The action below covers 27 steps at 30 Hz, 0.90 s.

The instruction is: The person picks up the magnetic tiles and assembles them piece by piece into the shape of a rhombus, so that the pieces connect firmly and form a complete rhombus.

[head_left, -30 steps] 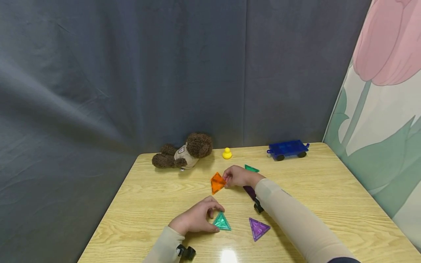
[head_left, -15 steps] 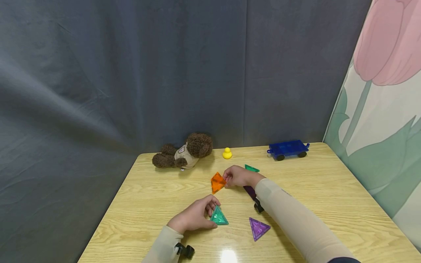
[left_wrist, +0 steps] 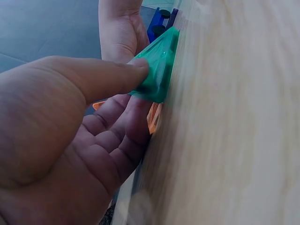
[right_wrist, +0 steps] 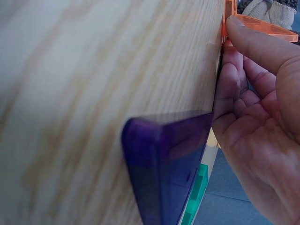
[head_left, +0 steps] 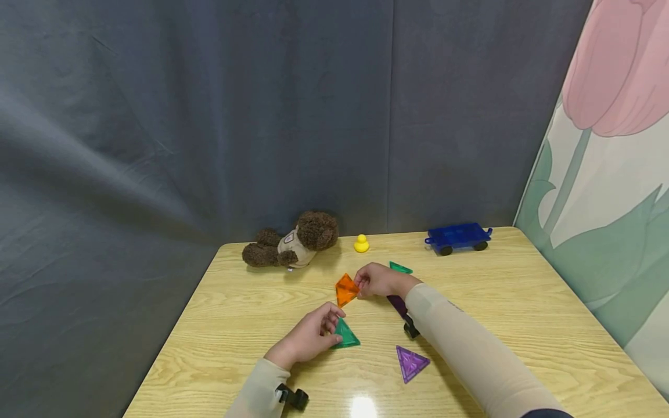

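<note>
My left hand point(head_left: 307, 337) pinches a translucent green triangular magnetic tile point(head_left: 346, 335), its thumb on the upper face in the left wrist view and the other fingers curled below. The tile is tilted just above the tabletop. Farther forward, my right hand point(head_left: 378, 278) grips orange magnetic tiles point(head_left: 345, 290) at their right side. In the right wrist view, one orange tile point(right_wrist: 269, 29) meets another at an angle, with my thumb at the join. A dark purple tile point(right_wrist: 164, 164) stands by the right wrist, partly hidden by the forearm in the head view.
A purple triangular tile point(head_left: 412, 364) lies near the front, left of the right forearm. Another green tile point(head_left: 400, 267) is behind the right wrist. Along the back edge are a brown teddy bear point(head_left: 317, 231), a yellow duck point(head_left: 361, 244) and a blue wheeled wagon point(head_left: 457, 237).
My left hand has moved forward and slightly left, bringing the green tile closer to the orange tiles and tilting it. The right hand and the orange tiles have stayed in place.
</note>
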Motion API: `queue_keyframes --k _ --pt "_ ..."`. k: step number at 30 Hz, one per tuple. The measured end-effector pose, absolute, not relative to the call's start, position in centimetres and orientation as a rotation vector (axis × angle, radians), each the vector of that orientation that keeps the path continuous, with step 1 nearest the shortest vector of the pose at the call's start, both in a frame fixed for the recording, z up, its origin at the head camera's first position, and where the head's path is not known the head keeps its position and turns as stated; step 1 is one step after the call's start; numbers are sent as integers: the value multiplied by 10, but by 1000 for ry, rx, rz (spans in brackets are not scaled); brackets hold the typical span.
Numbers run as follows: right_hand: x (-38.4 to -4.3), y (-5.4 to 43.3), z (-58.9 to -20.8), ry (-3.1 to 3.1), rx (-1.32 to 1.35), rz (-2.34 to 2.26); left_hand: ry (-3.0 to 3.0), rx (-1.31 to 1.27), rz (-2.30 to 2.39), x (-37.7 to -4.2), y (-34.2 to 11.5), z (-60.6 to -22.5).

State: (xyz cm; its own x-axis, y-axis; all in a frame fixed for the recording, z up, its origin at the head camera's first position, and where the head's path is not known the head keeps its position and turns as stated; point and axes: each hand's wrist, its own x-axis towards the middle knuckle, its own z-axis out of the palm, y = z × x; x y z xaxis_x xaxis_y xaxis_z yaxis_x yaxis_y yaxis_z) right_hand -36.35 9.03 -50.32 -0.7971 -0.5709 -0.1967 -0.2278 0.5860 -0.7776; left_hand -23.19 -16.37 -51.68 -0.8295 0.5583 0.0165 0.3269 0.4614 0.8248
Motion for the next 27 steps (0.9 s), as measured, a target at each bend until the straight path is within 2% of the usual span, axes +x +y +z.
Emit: queue_keyframes --k 13,27 --pt "-364 90 -505 2374 -634 -1107 2471 708 1473 -234 -169 -519" --pt "-362 90 -503 2345 -641 -1130 2527 543 1706 -245 -178 -522"
